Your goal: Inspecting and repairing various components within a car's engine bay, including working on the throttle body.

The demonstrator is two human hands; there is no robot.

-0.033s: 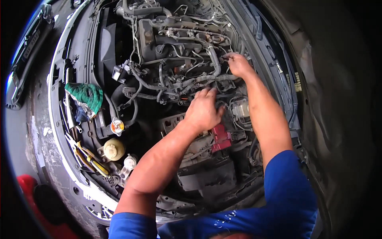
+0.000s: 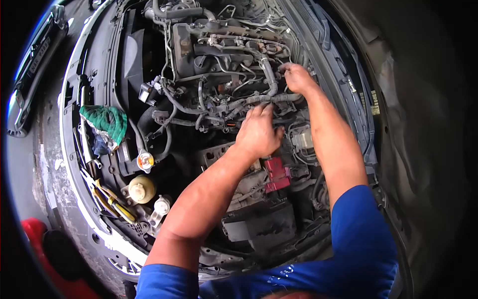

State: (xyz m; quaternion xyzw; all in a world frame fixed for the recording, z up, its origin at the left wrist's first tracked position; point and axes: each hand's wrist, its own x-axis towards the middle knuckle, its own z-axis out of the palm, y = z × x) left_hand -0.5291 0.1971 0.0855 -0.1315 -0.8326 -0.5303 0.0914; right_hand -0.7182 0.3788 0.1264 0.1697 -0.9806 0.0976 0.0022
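Below me is a car's engine bay with a dark engine [image 2: 229, 47]. My left hand [image 2: 259, 130] is palm down at the near side of the engine, thumb spread from the lightly bent fingers. Its fingertips touch the edge of a corrugated wiring harness [image 2: 230, 106]; nothing held shows. Farther back and to the right, my right hand [image 2: 298, 78] has its fingers drawn together at the engine's right end, beside an upright corrugated conduit [image 2: 270, 74]. What those fingers pinch is too small or hidden. A red plastic cover [image 2: 277, 174] sits just below my left hand.
Along the left front edge lie a green cloth [image 2: 110, 122], a wrench [image 2: 85, 144] and yellow-handled pliers [image 2: 121, 209]. A yellowish reservoir [image 2: 142, 189] and an orange-topped cap [image 2: 145, 161] stand nearby. A black battery [image 2: 259, 226] is nearest me. A clear-walled reservoir [image 2: 302, 139] stands by my right forearm.
My left hand has shifted slightly up and to the right, toward the harness. My right hand stays at nearly the same spot, its fingers moved a little. The whole view has shifted slightly.
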